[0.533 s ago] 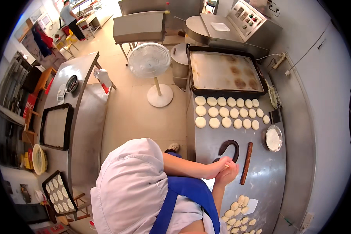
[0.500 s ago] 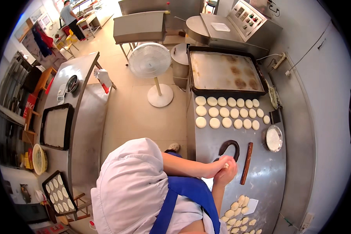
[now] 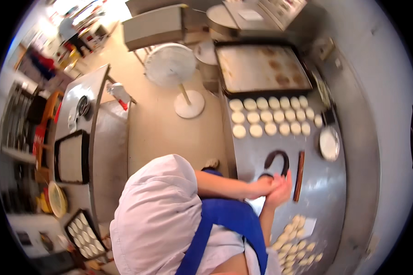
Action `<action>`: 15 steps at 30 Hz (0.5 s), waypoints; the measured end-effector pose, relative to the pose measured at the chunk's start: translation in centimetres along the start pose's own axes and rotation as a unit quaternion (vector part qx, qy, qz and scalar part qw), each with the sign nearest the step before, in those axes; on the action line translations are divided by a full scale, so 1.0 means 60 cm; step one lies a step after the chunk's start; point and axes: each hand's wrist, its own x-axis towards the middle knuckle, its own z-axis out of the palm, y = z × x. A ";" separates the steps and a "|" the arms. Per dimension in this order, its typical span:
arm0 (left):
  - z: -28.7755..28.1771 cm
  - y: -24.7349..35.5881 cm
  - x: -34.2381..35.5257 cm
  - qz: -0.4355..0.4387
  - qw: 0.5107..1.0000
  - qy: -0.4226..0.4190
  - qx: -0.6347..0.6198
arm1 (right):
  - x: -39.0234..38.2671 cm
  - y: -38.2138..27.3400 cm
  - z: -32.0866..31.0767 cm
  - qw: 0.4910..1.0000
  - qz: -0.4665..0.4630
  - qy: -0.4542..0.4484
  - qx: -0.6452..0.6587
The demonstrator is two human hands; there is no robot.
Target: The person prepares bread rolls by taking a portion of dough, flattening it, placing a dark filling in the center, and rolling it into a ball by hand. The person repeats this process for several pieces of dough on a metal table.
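The left hand (image 3: 260, 188) is seen with its fingers bent inward and is pressed against the right hand (image 3: 281, 193), whose fingers are stretched forward; how far each hand is open cannot be told because of blur, and whether something small is held between them cannot be seen. Just beyond the hands, a dark roll (image 3: 287, 163), bent like a hook, is laid on the metal table (image 3: 326, 192) and is partly covered by the fingers. To the right of the hands, near them, a brown wooden rolling pin (image 3: 299, 176) is placed lengthwise. Nearer to the body than the hands, many small pale dough pieces (image 3: 287, 248) are spread, with a white sheet (image 3: 310, 226) lying beside them. Farther forward and to the right of the hands, a bowl of white powder (image 3: 329, 144) is set. Straight ahead of the hands, beyond the roll, flat white dough rounds (image 3: 256, 130) are arranged in three rows. Behind these rows, a large dark-rimmed tray (image 3: 245, 68) is placed. Well apart from the hands, forward and to the left, a white fan (image 3: 170, 64) is stood on the floor.
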 end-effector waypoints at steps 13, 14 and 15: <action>-0.068 -0.008 -0.010 -0.227 0.965 0.110 -0.066 | -0.033 0.114 0.000 0.953 0.021 -0.192 -0.232; -0.075 -0.007 -0.007 -0.257 0.959 0.088 -0.085 | -0.037 0.122 0.001 0.955 0.030 -0.177 -0.237; -0.082 -0.007 -0.006 -0.277 0.954 0.077 -0.082 | -0.039 0.133 -0.001 0.966 0.074 -0.165 -0.183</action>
